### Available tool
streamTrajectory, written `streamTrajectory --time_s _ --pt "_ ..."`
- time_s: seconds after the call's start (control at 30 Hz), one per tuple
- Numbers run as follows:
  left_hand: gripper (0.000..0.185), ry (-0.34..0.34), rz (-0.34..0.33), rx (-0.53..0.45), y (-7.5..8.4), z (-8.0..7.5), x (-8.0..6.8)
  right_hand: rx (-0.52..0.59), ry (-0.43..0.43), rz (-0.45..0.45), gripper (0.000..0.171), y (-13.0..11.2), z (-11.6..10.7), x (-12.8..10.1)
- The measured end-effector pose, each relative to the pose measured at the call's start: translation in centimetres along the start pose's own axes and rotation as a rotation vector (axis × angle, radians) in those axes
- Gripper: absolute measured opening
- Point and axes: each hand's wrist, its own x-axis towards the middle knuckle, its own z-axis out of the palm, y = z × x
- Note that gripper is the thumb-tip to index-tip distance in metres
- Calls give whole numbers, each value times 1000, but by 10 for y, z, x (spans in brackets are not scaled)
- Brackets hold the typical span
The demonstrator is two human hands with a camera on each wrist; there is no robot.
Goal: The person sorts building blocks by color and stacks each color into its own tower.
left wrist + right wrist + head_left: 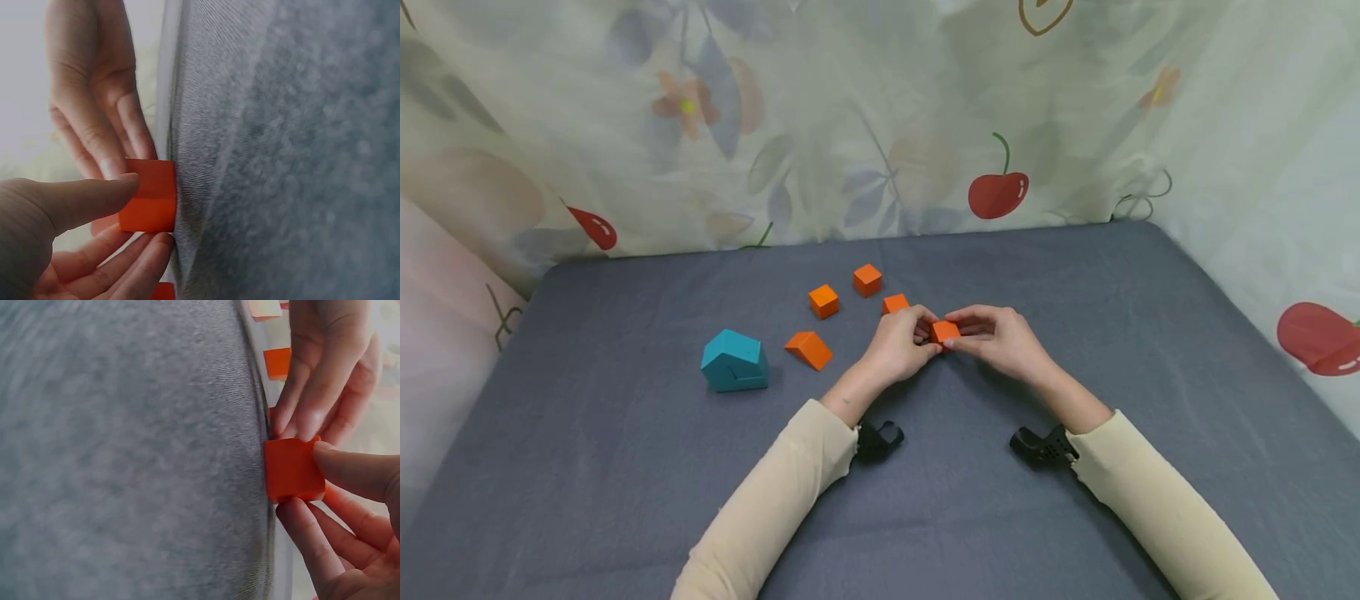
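Both hands meet at an orange block (pixel 945 331), which sits low at the cloth surface. My left hand (pixel 902 343) holds it from the left, its thumb (pixel 94 197) on the near face and fingertips at the side. From the right, my right hand (pixel 1003 337) pinches the same block between thumb (pixel 356 469) and fingers. In the left wrist view the block shows a lighter and a darker band. Another orange block (pixel 895 303) lies just behind my left hand, partly hidden by it.
Left of the hands are two orange cubes (pixel 867 281), an orange wedge-shaped block (pixel 808 350) and a teal house-shaped block (pixel 734 362). A grey cloth (pixel 955 517) covers the table. A patterned curtain (pixel 850 125) hangs along its back edge.
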Motion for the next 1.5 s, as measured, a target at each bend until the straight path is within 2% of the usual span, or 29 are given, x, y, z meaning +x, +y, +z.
streamTrajectory --time_s 0.1,0.2,0.43,0.5,0.6,0.7,0.83,1.0,1.5 --pt "33 6 7 -3 1 -4 -3 11 5 5 38 0 -1 0" --pt "33 49 24 -20 0 -10 -6 10 16 1 38 0 -1 1" --pt "27 263 84 -83 -7 -19 -8 -25 31 6 38 2 0 3" --pt "27 320 78 -85 -9 -20 -8 -30 33 9 38 3 0 3" --pt "32 359 51 -70 -10 -22 -7 -34 34 19 38 4 1 3" --pt "42 355 12 -44 -11 -25 -4 -33 34 27 38 5 1 2" --pt "50 303 -40 -22 -13 -26 0 -27 32 30 39 5 1 3" --pt "47 250 -99 -10 -15 -26 4 -7 29 30 39 5 0 4" --pt "41 173 -163 23 -17 -24 10 42 23 37 40 8 -1 4"
